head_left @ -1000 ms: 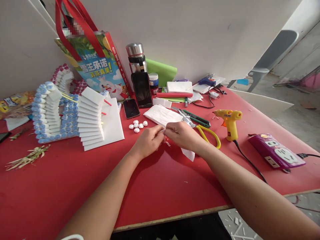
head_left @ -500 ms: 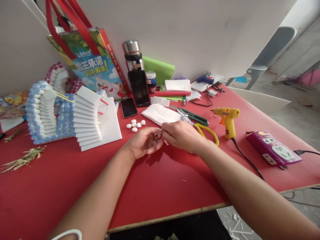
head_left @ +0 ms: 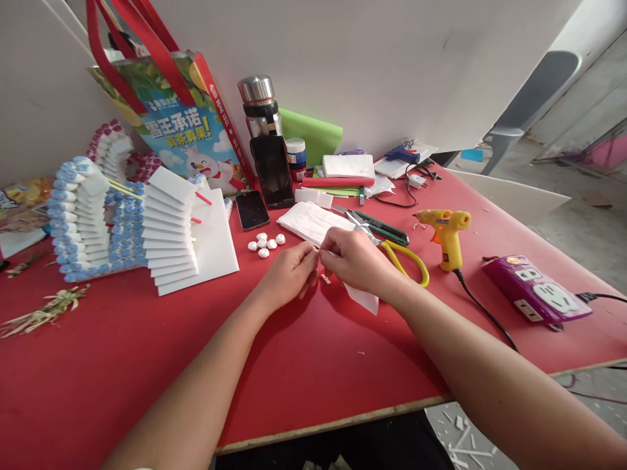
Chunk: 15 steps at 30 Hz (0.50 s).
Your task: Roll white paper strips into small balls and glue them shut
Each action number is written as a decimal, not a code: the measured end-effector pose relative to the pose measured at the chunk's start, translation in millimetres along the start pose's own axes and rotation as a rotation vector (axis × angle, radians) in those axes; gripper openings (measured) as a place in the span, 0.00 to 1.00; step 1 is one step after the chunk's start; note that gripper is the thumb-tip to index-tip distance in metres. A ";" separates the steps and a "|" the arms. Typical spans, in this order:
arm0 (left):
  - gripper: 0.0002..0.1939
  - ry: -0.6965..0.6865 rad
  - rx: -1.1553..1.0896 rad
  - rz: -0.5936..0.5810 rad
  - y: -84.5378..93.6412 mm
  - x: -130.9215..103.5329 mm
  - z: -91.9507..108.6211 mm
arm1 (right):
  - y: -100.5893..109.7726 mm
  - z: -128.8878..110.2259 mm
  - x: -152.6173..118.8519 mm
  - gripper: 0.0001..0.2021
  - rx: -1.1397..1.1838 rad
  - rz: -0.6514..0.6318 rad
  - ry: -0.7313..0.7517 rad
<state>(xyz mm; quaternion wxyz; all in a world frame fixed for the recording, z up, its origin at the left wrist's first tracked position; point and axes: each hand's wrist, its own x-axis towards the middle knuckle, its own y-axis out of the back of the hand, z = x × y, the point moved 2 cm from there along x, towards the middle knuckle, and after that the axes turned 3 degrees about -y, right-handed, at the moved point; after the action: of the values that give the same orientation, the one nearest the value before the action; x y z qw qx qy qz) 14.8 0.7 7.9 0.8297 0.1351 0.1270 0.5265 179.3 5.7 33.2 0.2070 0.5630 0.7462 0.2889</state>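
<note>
My left hand (head_left: 292, 271) and my right hand (head_left: 350, 258) meet over the table's middle, fingertips pinched together. A thin strip of white paper (head_left: 363, 301) hangs out from beneath my right hand, and its other end runs in toward the pinched fingers, where it is hidden. My left fingers are closed at the same spot; what they pinch is mostly covered. Small white scraps (head_left: 326, 279) lie just under the hands. Several small rolled white paper balls (head_left: 263, 252) rest to the left, and a folded stack of white paper (head_left: 313, 223) lies behind.
Yellow-handled scissors (head_left: 405, 262) and a green utility knife (head_left: 385, 228) lie beyond my right hand. Further right are a yellow glue gun (head_left: 445, 236) and a purple power strip (head_left: 539, 290). A stepped white-and-blue model (head_left: 169, 228), phones (head_left: 252, 210) and a steel flask (head_left: 257, 91) stand left and behind.
My left hand has turned over, its back now facing up and its fingers closed in against the right. The white paper strip has come into view below my right hand.
</note>
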 end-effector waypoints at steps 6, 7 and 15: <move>0.15 -0.306 0.717 0.209 -0.1 -1.5 7.2 | -4.6 11.5 4.7 0.04 0.676 -0.202 -0.201; 0.15 -0.332 0.773 0.227 0.4 -0.9 6.9 | -5.2 12.4 5.1 0.04 0.738 -0.211 -0.204; 0.15 -0.319 0.918 0.313 -1.4 1.6 2.0 | -10.2 8.7 4.4 0.03 0.728 -0.123 -0.254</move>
<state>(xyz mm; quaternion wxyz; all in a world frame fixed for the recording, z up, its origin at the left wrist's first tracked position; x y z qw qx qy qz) 17.3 1.4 9.1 0.6052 0.5817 0.1953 0.5071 176.2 9.6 20.0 0.1016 0.5851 0.8006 -0.0797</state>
